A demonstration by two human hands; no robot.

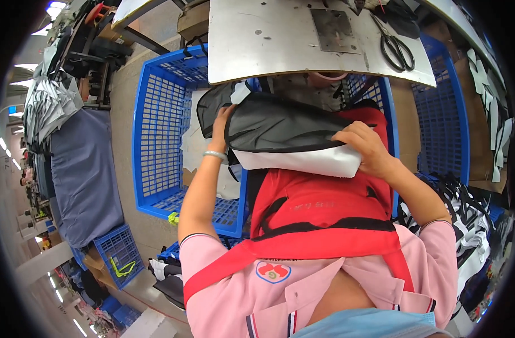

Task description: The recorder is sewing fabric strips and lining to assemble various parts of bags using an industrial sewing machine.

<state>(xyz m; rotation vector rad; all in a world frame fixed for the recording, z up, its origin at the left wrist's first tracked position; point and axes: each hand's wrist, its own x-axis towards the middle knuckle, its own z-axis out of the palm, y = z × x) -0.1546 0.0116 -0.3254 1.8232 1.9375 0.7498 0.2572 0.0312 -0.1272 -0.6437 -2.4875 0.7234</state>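
Note:
A black fabric panel [291,127] with dark edge binding and a white underside [299,160] stretches across my lap, in front of the table edge. My left hand [219,132] grips its left end, fingers partly hidden by the cloth. At the right end, my right hand [367,147] is closed on the panel, its fingers bent over the black face near the white layer. Another dark piece with a rounded edge [211,107] lies just beyond my left hand. Beneath the panel, a red apron [325,203] covers my lap.
A worn white table [240,42] stands ahead, with black-handled scissors [395,49] at its right. Blue plastic crates [162,129] flank me, the left one holding pale pieces. Black and white strips [466,225] are heaped at the right. A grey-covered stack [83,169] stands left.

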